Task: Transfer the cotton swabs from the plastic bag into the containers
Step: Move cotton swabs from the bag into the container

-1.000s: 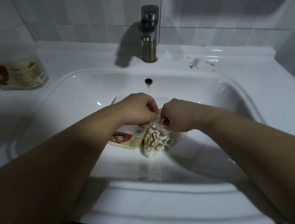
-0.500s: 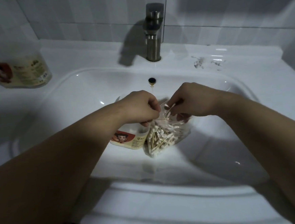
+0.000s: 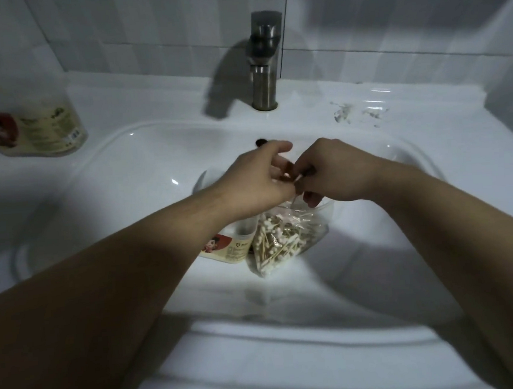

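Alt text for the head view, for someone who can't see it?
Over a white sink, the right hand pinches a cotton swab beside the left hand, above a clear plastic bag of swabs. A labelled container sits beside the bag.

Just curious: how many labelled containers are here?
2. One container is on the counter, far left; the second container sits in the sink beside the plastic bag, partly under the left arm.

Left hand (image 3: 258,178), right hand (image 3: 335,172), close together
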A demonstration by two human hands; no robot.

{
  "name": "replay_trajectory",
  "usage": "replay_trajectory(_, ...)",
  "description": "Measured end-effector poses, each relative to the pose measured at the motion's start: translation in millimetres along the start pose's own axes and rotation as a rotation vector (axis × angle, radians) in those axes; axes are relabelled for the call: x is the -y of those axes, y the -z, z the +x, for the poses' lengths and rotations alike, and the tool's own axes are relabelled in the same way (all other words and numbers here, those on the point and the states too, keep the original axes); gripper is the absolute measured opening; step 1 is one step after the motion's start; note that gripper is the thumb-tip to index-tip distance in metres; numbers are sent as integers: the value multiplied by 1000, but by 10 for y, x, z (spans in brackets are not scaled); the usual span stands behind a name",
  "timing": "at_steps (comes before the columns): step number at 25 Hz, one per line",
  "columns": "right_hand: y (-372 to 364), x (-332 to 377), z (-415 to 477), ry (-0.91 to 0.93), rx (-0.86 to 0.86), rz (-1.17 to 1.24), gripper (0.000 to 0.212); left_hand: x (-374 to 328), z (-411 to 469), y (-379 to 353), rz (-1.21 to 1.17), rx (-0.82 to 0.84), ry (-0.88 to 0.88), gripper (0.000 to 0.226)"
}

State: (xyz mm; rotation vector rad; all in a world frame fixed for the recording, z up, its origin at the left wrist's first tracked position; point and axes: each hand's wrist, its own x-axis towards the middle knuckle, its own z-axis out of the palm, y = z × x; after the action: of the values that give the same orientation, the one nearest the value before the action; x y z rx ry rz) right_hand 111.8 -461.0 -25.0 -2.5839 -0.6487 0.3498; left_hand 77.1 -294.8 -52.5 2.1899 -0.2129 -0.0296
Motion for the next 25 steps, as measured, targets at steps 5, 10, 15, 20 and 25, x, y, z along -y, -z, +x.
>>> replay_trajectory(5, 9, -33, 15, -5, -25, 70, 14, 49, -4, 9, 249, 59, -3, 59)
replay_trajectory(10, 25, -62, 42, -13, -120, 286, 9, 104, 14, 22, 76, 58, 63, 15)
replay_trajectory(15, 3, -46, 80, -23, -175, 576, 6, 42, 22, -9, -102, 109, 123, 26)
replay_trajectory(20, -52, 11, 71, 4, -168, 646, 11, 40, 50, -26, -299, 111, 181, 29)
replay_trajectory(25, -16, -47, 101, -41, -279, 746, 20, 59, 74, 28, -306, 17, 237, 25)
